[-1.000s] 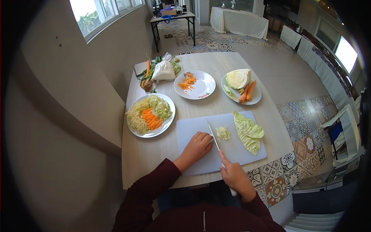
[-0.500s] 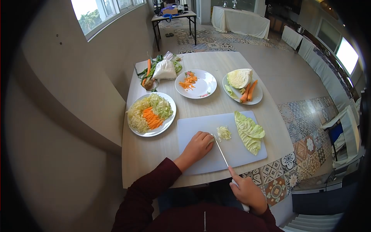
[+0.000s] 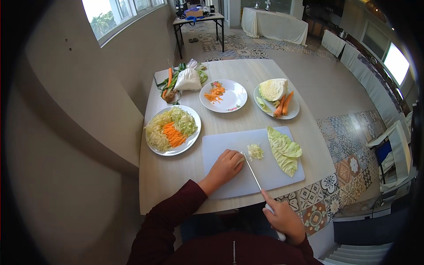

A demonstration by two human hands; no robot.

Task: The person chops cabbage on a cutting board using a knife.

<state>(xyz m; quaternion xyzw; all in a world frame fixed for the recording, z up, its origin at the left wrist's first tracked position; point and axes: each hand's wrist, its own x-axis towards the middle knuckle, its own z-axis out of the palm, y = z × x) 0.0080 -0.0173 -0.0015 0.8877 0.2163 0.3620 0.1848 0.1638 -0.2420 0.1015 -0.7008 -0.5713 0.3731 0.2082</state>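
Jutting from right hand (image 3: 285,217): knife (image 3: 253,173)

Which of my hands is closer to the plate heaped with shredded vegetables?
Left. Your left hand is over the cutting board, to the right of the plate and nearer you; your right hand, holding the knife, is farther right, mostly past the board's near edge.

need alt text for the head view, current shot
A person's right hand holds a knife beside the left hand at a white cutting board. Chopped pieces and a cabbage leaf lie there; three plates of vegetables share the table.
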